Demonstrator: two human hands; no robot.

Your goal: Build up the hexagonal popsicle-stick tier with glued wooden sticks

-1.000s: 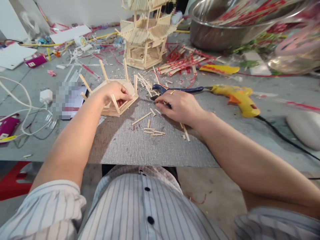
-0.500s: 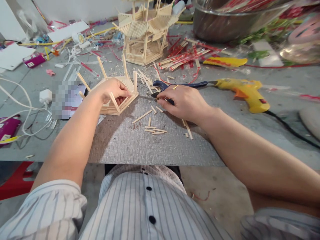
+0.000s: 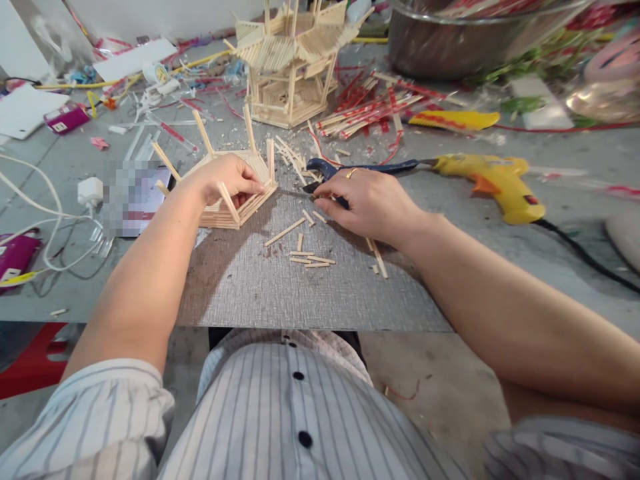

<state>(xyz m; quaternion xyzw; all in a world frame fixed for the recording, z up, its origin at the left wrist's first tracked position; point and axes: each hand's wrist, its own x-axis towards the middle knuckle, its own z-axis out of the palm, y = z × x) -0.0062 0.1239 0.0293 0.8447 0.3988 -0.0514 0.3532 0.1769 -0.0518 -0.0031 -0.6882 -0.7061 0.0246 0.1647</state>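
My left hand (image 3: pixel 233 181) reaches inside a low hexagonal frame of wooden sticks (image 3: pixel 220 218) with several upright posts. Its fingers are pinched together at the frame's right inner edge; whatever lies between them is hidden. My right hand (image 3: pixel 373 203) is curled over a dark blue-handled cutting tool (image 3: pixel 325 168), thumb and fingers closed around its dark part. The hand covers much of this tool, so I cannot tell whether it is pliers or scissors. Short cut sticks (image 3: pixel 311 260) lie on the table between and below the hands.
A taller stick pagoda (image 3: pixel 290 100) stands behind the frame. To the right lies a yellow glue gun (image 3: pixel 493 180) with a black cord, below a yellow cutter knife (image 3: pixel 453 120). Red-wrapped sticks (image 3: pixel 370 113), a large bowl (image 3: pixel 450 47) and a phone (image 3: pixel 150 193) sit around.
The view has shifted very slightly. Both hands keep their places, the left at the frame's edge and the right on the blue-handled tool.
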